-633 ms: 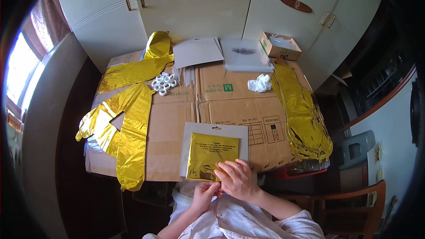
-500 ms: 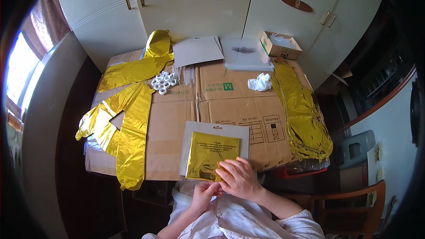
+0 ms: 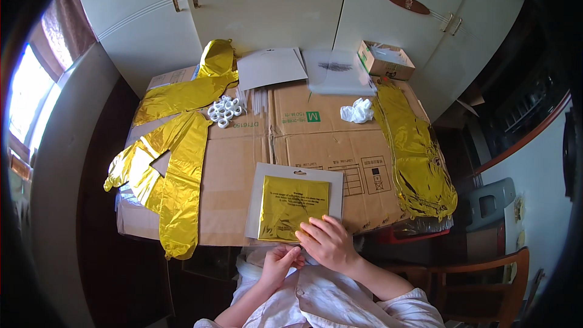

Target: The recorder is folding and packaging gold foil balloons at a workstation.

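**Work surface with foil balloon pack and both hands at its near edge**

Item in hand: flat gold foil pack [image 3: 293, 208], square, lying on a pale grey backing card [image 3: 262, 189] at the near edge of the table, directly in front of the person. The pack sits inside the card's outline, leaving a grey border at top, left and right.

Right hand [image 3: 328, 244]: rests on the lower right corner of the gold foil pack, fingers spread and laid flat, fingertips touching the foil. It presses rather than grips.

Left hand [image 3: 280, 262]: just below the card's near edge, close beside the right hand, fingers curled together in a pinch. What lies between the fingertips is too small to make out; possibly a clear film edge.

Surface: flattened cardboard sheets [image 3: 303, 140] covering the table.

Other contents:
- Gold foil balloon shapes [image 3: 176, 170], uninflated, spread over the left side, one draping past the near edge.
- Long gold foil balloon [image 3: 416, 152] along the right edge.
- Cluster of small white rings [image 3: 225, 110], left of centre, far half.
- Crumpled white scrap [image 3: 357, 111], right of centre.
- Two flat grey sheets [image 3: 270, 67] at the far edge.
- Small open cardboard box [image 3: 385, 61], far right corner.

Surroundings: cream cupboard doors [image 3: 267, 6] behind the table; wooden chair [image 3: 486, 273] at lower right.
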A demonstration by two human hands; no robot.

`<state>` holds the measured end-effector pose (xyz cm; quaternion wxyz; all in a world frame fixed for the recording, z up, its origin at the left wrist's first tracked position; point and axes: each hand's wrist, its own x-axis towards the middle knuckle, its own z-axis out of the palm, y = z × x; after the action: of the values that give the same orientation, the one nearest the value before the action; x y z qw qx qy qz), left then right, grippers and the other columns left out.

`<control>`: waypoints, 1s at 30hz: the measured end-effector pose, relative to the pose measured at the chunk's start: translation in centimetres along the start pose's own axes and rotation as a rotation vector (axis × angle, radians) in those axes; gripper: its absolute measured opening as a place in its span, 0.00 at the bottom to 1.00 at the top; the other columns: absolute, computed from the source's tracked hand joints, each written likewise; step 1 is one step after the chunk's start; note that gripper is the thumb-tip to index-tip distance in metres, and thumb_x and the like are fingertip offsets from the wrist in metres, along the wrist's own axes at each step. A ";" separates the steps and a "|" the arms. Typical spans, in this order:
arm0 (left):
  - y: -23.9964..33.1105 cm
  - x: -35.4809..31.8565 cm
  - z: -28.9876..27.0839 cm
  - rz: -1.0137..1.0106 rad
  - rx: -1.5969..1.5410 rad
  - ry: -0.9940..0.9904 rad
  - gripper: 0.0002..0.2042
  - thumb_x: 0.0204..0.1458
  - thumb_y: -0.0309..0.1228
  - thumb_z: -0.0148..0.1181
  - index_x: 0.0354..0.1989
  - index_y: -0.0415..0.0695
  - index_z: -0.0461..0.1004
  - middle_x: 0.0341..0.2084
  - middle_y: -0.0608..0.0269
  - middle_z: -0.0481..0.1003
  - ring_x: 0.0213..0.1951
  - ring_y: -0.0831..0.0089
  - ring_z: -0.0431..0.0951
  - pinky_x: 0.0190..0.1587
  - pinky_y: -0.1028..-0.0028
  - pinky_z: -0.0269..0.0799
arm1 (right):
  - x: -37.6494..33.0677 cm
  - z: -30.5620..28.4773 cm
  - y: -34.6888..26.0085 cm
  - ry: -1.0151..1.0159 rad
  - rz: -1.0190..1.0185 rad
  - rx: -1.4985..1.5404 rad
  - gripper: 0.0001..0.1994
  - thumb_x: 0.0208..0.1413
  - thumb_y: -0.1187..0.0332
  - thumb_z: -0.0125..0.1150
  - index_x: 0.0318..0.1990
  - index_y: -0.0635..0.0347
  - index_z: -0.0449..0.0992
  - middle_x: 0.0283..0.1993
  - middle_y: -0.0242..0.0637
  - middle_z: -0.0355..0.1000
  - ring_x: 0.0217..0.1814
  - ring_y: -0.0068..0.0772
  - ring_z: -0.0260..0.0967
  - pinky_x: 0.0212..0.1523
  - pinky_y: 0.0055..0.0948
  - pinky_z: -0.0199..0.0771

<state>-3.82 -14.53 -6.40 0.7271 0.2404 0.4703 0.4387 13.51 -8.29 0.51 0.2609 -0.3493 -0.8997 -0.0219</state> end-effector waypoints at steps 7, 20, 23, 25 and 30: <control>2.0 -1.6 0.1 -0.059 0.315 -0.080 0.13 0.59 0.36 0.58 0.33 0.36 0.77 0.25 0.59 0.79 0.26 0.75 0.78 0.32 0.75 0.73 | 0.1 -0.3 0.2 0.065 -0.137 0.001 0.08 0.49 0.69 0.62 0.38 0.53 0.75 0.47 0.32 0.73 0.48 0.32 0.72 0.48 0.33 0.75; 5.3 -4.1 1.8 1.036 1.591 0.044 0.18 0.45 0.29 0.64 0.47 0.47 0.76 0.51 0.64 0.74 0.55 0.68 0.72 0.51 0.69 0.66 | -1.0 -1.6 1.2 0.049 -0.212 -0.033 0.04 0.50 0.68 0.59 0.33 0.55 0.75 0.45 0.33 0.74 0.48 0.30 0.72 0.45 0.29 0.76; 5.3 -4.3 1.7 1.006 1.631 0.122 0.19 0.45 0.31 0.64 0.48 0.48 0.75 0.53 0.63 0.73 0.55 0.68 0.72 0.53 0.67 0.64 | -1.2 -1.6 1.1 0.042 -0.191 -0.077 0.10 0.50 0.68 0.58 0.40 0.56 0.78 0.48 0.33 0.74 0.50 0.30 0.71 0.47 0.29 0.75; 5.5 -4.4 1.4 0.991 1.660 0.161 0.19 0.45 0.32 0.64 0.49 0.49 0.75 0.54 0.62 0.72 0.56 0.67 0.71 0.54 0.65 0.63 | -1.5 -1.5 0.9 0.026 -0.154 -0.118 0.13 0.51 0.68 0.58 0.45 0.57 0.79 0.51 0.33 0.73 0.53 0.30 0.69 0.48 0.29 0.74; 5.4 -4.3 0.5 0.955 1.707 0.238 0.23 0.44 0.34 0.65 0.53 0.48 0.73 0.57 0.53 0.68 0.59 0.59 0.68 0.57 0.58 0.57 | -1.9 -0.9 0.6 -0.048 -0.050 -0.199 0.18 0.53 0.64 0.58 0.50 0.59 0.77 0.57 0.35 0.70 0.59 0.32 0.65 0.54 0.32 0.69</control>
<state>-6.36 -15.55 0.00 0.0040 0.8036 0.5528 0.2207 15.45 -9.22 0.29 0.2025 -0.3515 -0.9075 -0.1092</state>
